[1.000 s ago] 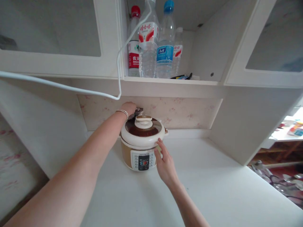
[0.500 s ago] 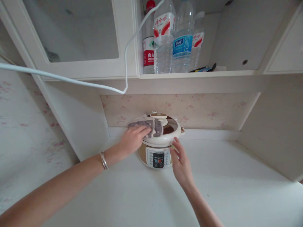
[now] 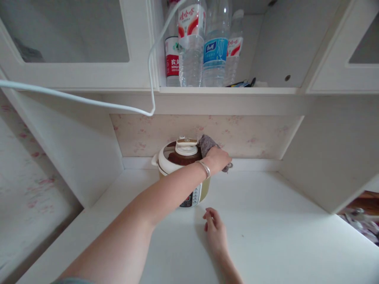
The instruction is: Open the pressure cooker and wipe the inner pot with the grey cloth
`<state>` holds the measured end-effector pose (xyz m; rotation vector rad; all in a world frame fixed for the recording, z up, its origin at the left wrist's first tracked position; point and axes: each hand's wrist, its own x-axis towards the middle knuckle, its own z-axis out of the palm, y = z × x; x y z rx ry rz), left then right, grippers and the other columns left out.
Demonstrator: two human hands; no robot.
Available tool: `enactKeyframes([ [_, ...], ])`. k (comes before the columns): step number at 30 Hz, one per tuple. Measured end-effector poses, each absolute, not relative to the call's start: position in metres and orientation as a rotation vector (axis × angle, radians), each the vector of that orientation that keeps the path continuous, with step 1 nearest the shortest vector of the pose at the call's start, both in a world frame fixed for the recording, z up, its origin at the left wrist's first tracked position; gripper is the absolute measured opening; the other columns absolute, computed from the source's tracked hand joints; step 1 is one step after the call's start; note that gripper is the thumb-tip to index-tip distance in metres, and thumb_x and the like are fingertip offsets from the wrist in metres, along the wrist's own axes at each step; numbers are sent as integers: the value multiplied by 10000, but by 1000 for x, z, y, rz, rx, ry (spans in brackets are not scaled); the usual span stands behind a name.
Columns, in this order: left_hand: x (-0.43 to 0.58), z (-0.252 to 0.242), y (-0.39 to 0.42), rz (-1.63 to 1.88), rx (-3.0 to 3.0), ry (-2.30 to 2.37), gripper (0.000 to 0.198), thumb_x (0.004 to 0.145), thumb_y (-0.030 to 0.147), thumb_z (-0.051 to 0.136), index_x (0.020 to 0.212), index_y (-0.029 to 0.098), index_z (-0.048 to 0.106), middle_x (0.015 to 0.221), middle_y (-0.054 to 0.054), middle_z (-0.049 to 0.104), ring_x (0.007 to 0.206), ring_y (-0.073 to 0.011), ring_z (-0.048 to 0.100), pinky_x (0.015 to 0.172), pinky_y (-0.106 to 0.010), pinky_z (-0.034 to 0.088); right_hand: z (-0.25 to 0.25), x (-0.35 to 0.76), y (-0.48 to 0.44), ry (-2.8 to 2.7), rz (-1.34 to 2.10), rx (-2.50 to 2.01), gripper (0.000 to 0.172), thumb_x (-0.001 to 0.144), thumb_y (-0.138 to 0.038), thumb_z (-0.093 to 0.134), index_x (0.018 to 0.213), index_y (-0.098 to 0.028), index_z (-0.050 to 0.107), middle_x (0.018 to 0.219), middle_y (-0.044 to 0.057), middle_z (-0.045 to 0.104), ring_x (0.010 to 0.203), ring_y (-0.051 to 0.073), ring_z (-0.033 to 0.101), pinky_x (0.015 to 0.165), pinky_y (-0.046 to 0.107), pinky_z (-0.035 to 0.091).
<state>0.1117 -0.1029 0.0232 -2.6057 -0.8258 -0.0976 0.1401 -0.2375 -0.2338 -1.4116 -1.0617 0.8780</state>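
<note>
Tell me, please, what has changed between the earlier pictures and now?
The left hand, gripping the cloth, has moved from the left side of the lid across to its right. The right hand has left the lid's front right edge and drawn back over the counter. The cooker still stands on the counter, the bottles on the shelf.

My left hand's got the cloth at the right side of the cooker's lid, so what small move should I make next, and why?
I'd probably bring your right hand up to steady the cooker: that hand sits apart, in front of it, while your left hand works the cloth at the lid's right edge with nothing visibly bracing the cooker.
</note>
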Motion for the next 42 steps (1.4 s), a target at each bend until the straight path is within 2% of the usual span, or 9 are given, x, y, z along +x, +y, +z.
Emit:
enactKeyframes([
  [5,127,32,-78,-95,-2574,-1022,218,826,106,561,969,148,720,954,-146,719,865,-251,659,748,-350,426,-236,145,-233,-1093,899,-1384,337,833,-487,455,951,-200,586,699,-15,593,512,129,502,517,251,394],
  [16,55,-15,-165,-212,-2529,-329,134,794,111,617,764,218,691,761,-32,716,758,-179,629,873,-363,363,-226,138,-242,-1155,951,-1349,348,820,-517,479,923,-210,605,671,-18,612,504,137,495,502,256,372],
  [22,-1,-25,-193,-349,-2524,-282,145,872,142,539,878,217,663,854,-23,702,913,-156,611,941,-326,361,-224,132,-255,-1271,1007,-1315,324,823,-493,505,886,-199,625,674,4,634,561,148,530,547,267,410],
  [24,-16,-30,-204,-370,-2583,-358,168,890,153,513,954,215,655,945,-33,704,1012,-168,599,986,-345,349,-218,127,-265,-1226,1040,-1255,312,809,-487,556,911,-201,628,752,20,657,639,156,569,602,275,445],
  [27,-31,-50,-227,-475,-2755,-588,280,886,135,498,1122,235,611,1097,-27,685,1116,-173,570,1032,-371,335,-200,119,-282,-989,1180,-1053,366,783,-496,616,1060,-258,596,1100,41,649,938,197,611,759,326,499],
  [30,-33,-88,-253,-646,-2945,-922,412,848,104,520,1225,263,561,1189,-14,656,1130,-158,571,1027,-354,368,-182,114,-295,-774,1484,-819,419,826,-592,506,1117,-301,581,1279,37,577,1086,235,588,823,421,517],
  [34,-23,-144,-281,-782,-3145,-1247,541,852,170,528,1372,289,445,1386,-34,515,1278,-193,457,1107,-394,322,-177,111,-304,-690,1572,-840,473,803,-635,501,995,-229,650,1122,82,668,1035,259,625,792,404,543],
  [38,-16,-163,-295,-776,-3440,-1279,562,859,288,548,1405,250,419,1474,-52,398,1388,-216,292,1170,-417,208,-180,119,-304,-664,1437,-955,372,739,-424,671,1021,-181,650,997,84,703,909,252,668,739,364,556],
  [42,-26,-147,-297,-980,-3573,-1335,461,861,338,551,1316,266,533,1452,-50,430,1320,-201,408,1123,-368,310,-170,169,-301,-619,1402,-1070,341,705,-341,690,995,-165,656,872,84,717,765,253,690,665,384,563],
])
